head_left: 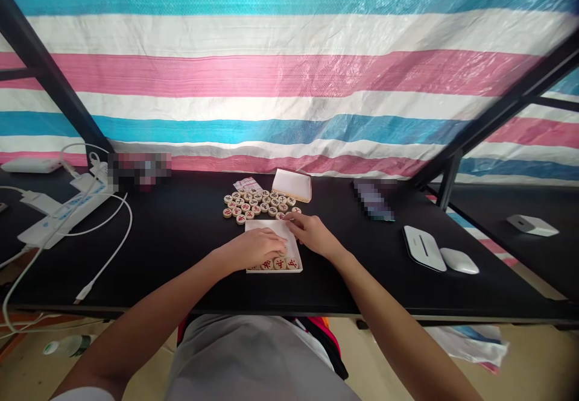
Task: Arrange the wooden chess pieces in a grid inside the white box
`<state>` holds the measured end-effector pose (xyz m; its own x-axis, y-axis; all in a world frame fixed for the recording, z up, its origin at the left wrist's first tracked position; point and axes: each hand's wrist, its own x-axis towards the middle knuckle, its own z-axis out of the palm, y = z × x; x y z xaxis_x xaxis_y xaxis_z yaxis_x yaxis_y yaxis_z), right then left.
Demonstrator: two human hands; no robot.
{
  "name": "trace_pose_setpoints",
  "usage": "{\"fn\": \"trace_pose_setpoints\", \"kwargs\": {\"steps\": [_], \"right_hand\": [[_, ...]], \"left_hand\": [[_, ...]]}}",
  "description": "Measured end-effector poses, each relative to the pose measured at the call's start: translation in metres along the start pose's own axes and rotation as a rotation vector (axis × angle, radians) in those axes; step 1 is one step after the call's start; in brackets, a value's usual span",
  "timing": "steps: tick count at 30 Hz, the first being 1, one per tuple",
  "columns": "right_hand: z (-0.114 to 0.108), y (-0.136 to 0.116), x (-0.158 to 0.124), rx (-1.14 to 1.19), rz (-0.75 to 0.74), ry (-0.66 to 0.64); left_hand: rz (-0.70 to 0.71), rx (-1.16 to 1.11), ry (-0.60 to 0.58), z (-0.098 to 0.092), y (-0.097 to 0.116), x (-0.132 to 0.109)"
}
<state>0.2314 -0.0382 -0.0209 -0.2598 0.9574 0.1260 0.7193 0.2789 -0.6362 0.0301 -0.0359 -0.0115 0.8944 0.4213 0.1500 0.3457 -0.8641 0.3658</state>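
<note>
My left hand [257, 248] lies palm down inside the white box tray [271, 228], fingers loosely curled over the round wooden chess pieces in the tray [280, 263], whose near row shows at the tray's 6 o'clock edge. My right hand [312, 233] rests at the tray's 2 o'clock corner, fingertips pinching toward a piece; I cannot tell whether it grips one. Beyond, at 12 o'clock, loose chess pieces [256, 203] cluster on the black surface [181, 238], the box lid [292, 184] just behind.

makeshift workstation: striped tarp [289, 75] backdrop, black table [181, 250]
</note>
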Motion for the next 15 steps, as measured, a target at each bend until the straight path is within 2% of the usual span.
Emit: {"fn": "trace_pose_setpoints", "kwargs": {"steps": [4, 8, 12, 15], "right_hand": [[0.0, 0.002, 0.0, 0.002, -0.013, 0.0], [0.0, 0.002, 0.0, 0.014, -0.006, -0.008], [-0.001, 0.002, 0.0, 0.005, -0.001, -0.021], [-0.002, 0.003, 0.0, -0.002, -0.006, -0.015]], "left_hand": [[0.023, 0.021, 0.035, 0.005, -0.002, 0.002], [-0.043, 0.029, 0.137, -0.012, -0.003, -0.006], [-0.275, 0.072, 0.206, -0.047, -0.02, -0.031], [-0.526, 0.121, 0.223, -0.068, -0.041, -0.051]]}}
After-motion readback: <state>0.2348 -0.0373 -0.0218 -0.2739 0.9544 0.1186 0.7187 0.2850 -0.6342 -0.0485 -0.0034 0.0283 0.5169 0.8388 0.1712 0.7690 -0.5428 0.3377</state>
